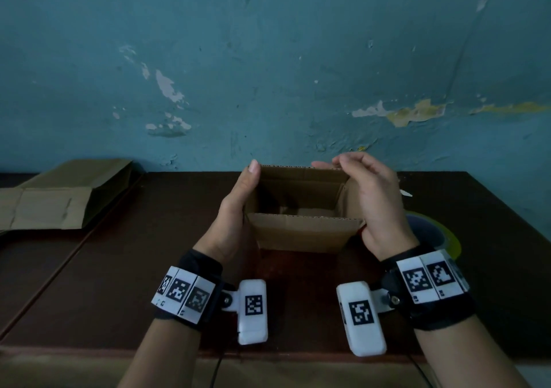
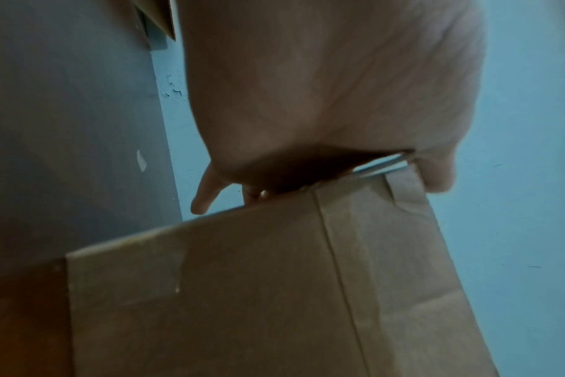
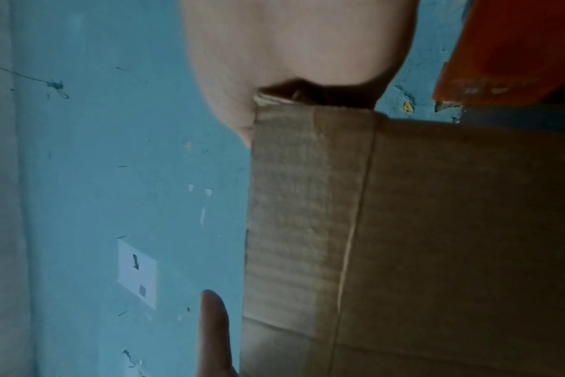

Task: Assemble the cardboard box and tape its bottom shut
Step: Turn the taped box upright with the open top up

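A brown cardboard box [image 1: 301, 232] stands open-topped on the dark table [image 1: 119, 268], squared up between both hands. My left hand [image 1: 238, 205] grips its left wall, thumb pointing up along the far left corner and the other fingers hidden outside the wall. My right hand [image 1: 372, 193] holds the right wall, with fingers curled over the far right top edge. In the left wrist view the palm [image 2: 323, 89] lies against the box [image 2: 242, 293]. In the right wrist view the palm [image 3: 291, 46] sits on a corner of the box [image 3: 436, 229]. The box's bottom is hidden.
A roll of tape [image 1: 444, 229] with a yellow-green rim lies on the table right of the box, partly behind my right wrist. Flattened cardboard [image 1: 50, 199] lies at the far left. A peeling blue wall [image 1: 268, 74] rises directly behind the table.
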